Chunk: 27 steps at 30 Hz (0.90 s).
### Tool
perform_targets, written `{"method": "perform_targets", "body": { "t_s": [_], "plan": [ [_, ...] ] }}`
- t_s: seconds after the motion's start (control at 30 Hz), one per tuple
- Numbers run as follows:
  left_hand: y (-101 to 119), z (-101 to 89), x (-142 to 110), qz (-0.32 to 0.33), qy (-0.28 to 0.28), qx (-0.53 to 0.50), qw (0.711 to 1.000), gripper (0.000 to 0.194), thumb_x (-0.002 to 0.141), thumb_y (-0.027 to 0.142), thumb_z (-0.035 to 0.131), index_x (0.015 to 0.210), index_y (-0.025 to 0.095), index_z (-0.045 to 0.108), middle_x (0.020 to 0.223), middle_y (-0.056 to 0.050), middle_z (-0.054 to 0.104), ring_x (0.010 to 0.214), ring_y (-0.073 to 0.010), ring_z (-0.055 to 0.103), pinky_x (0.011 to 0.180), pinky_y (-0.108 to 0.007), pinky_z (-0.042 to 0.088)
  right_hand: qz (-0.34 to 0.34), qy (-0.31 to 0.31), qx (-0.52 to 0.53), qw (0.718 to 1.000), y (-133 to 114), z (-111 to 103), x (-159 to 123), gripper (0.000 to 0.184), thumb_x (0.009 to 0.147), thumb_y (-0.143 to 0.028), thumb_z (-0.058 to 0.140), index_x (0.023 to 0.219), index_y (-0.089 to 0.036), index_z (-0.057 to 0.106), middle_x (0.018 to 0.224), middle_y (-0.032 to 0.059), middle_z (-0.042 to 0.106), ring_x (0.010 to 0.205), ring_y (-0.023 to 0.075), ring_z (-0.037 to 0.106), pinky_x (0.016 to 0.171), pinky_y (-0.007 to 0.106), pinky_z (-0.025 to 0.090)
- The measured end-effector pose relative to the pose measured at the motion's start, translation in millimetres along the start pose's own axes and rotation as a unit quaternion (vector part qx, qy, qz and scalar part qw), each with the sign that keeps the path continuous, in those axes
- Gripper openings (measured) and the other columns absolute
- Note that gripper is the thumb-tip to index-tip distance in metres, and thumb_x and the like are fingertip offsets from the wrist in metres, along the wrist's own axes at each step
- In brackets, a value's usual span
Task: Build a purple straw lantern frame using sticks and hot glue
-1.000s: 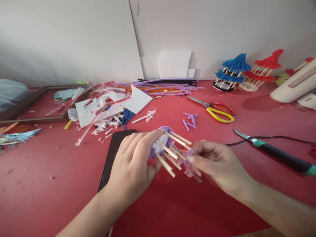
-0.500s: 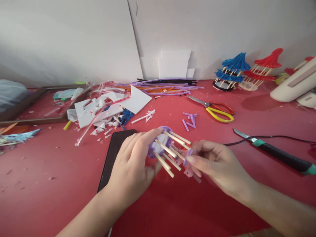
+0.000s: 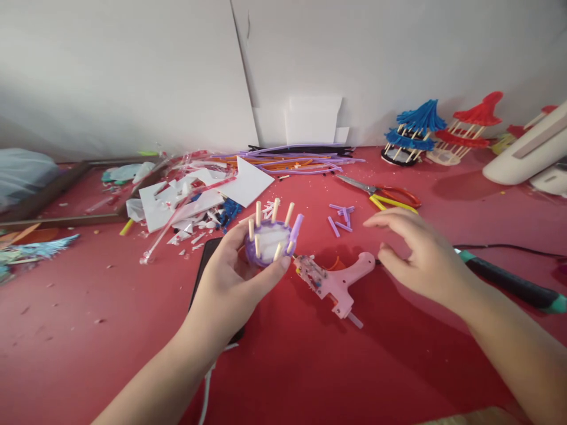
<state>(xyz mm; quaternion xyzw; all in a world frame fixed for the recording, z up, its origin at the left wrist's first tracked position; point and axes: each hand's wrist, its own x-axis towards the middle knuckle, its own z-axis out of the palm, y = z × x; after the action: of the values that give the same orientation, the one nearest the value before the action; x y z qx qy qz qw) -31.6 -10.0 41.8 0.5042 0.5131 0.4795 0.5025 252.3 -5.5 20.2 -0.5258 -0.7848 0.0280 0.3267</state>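
Note:
My left hand [image 3: 239, 271] grips a small round base [image 3: 271, 241] with a purple fuzzy rim and a white middle. Several pale wooden sticks stand up around its rim, and a short purple piece of pipe cleaner [image 3: 296, 229] is upright on its right side. My right hand [image 3: 420, 254] hovers apart from it, fingers spread, holding nothing. Between the hands, a pink glue gun [image 3: 339, 286] lies on the red table, a clear glue stick poking from its back end. Several short purple pieces [image 3: 342, 217] lie behind it.
Scissors with red and yellow handles [image 3: 390, 198] and a black-green utility knife [image 3: 509, 280] are at the right. Blue [image 3: 414, 133] and red [image 3: 469, 127] roofed models stand behind. White scraps [image 3: 177, 203] are heaped left; a phone [image 3: 204, 265] lies partly under my left hand.
The base has tilted so its sticks point up, with the purple piece now standing against it. My right hand has let go of that piece and moved right, uncovering the glue gun.

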Motion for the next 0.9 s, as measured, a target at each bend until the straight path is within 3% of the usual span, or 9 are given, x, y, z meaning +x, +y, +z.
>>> {"method": "perform_targets", "body": {
  "t_s": [0.1, 0.17, 0.3, 0.4, 0.53, 0.63, 0.8, 0.9],
  "plan": [
    [1, 0.3, 1, -0.012, -0.012, -0.079, 0.997, 0.064, 0.069, 0.026, 0.088, 0.126, 0.024, 0.060, 0.120, -0.005, 0.072, 0.108, -0.0221, 0.070, 0.092, -0.030, 0.058, 0.006, 0.005, -0.087, 0.996, 23, -2, 3, 0.039, 0.083, -0.012, 0.049, 0.120, -0.015, 0.062, 0.122, 0.0162, 0.066, 0.120, 0.0333, 0.060, 0.102, 0.054, 0.050],
    [0, -0.5, 1, -0.015, -0.015, -0.115, 0.993, 0.059, 0.069, 0.023, 0.089, 0.121, 0.025, 0.062, 0.119, -0.004, 0.073, 0.108, -0.0214, 0.070, 0.091, -0.027, 0.058, -0.005, -0.043, -0.069, 0.997, 27, -6, 3, 0.046, 0.082, -0.010, 0.048, 0.125, -0.019, 0.060, 0.128, 0.0138, 0.065, 0.123, 0.0316, 0.059, 0.104, 0.053, 0.050],
    [1, -1.1, 3, -0.042, -0.054, -0.173, 0.983, 0.040, 0.075, 0.023, 0.085, 0.112, 0.022, 0.071, 0.117, -0.006, 0.076, 0.112, -0.0228, 0.070, 0.098, -0.029, 0.056, -0.087, -0.195, 0.019, 0.977, 2, -6, -5, 0.065, 0.076, -0.005, 0.048, 0.136, -0.029, 0.054, 0.136, 0.0057, 0.060, 0.127, 0.0234, 0.058, 0.106, 0.043, 0.051],
    [3, -1.4, 5, -0.049, -0.055, -0.220, 0.973, 0.029, 0.078, 0.025, 0.083, 0.106, 0.021, 0.075, 0.111, -0.005, 0.078, 0.108, -0.0220, 0.071, 0.099, -0.031, 0.057, -0.112, -0.224, 0.000, 0.968, -22, 8, -12, 0.062, 0.077, -0.004, 0.049, 0.136, -0.023, 0.055, 0.132, 0.0104, 0.061, 0.121, 0.0256, 0.059, 0.103, 0.044, 0.053],
    [3, -4.8, 7, -0.076, -0.031, -0.289, 0.954, 0.018, 0.077, 0.025, 0.083, 0.093, 0.021, 0.076, 0.106, -0.003, 0.079, 0.107, -0.0242, 0.072, 0.098, -0.040, 0.060, -0.102, -0.185, -0.023, 0.977, -30, 25, -14, 0.051, 0.077, -0.003, 0.049, 0.124, -0.018, 0.061, 0.113, 0.0127, 0.066, 0.107, 0.0278, 0.061, 0.096, 0.049, 0.054],
    [1, -8.0, 7, -0.101, -0.032, -0.335, 0.936, 0.014, 0.076, 0.026, 0.084, 0.084, 0.022, 0.073, 0.101, -0.001, 0.080, 0.102, -0.0271, 0.075, 0.093, -0.050, 0.062, -0.074, -0.125, -0.015, 0.989, -29, 21, -9, 0.038, 0.075, -0.009, 0.057, 0.111, -0.019, 0.062, 0.100, 0.0113, 0.068, 0.094, 0.0283, 0.063, 0.083, 0.047, 0.055],
    [5, -8.6, 7, -0.130, -0.087, -0.341, 0.927, 0.025, 0.086, 0.037, 0.075, 0.105, 0.024, 0.071, 0.106, -0.004, 0.079, 0.098, -0.0300, 0.076, 0.070, -0.038, 0.068, 0.061, 0.031, 0.072, 0.995, -22, 3, -11, 0.015, 0.082, -0.015, 0.056, 0.092, -0.024, 0.062, 0.078, 0.0048, 0.068, 0.071, 0.0219, 0.064, 0.062, 0.034, 0.052],
    [10, -6.0, 6, -0.121, -0.107, -0.336, 0.928, 0.027, 0.095, 0.044, 0.060, 0.107, 0.023, 0.072, 0.105, -0.004, 0.079, 0.097, -0.0296, 0.077, 0.059, -0.032, 0.067, 0.100, 0.052, 0.152, 0.982, -14, -1, -20, 0.012, 0.084, -0.019, 0.058, 0.088, -0.026, 0.067, 0.077, 0.0048, 0.069, 0.074, 0.0243, 0.065, 0.065, 0.037, 0.053]
  ]
}}
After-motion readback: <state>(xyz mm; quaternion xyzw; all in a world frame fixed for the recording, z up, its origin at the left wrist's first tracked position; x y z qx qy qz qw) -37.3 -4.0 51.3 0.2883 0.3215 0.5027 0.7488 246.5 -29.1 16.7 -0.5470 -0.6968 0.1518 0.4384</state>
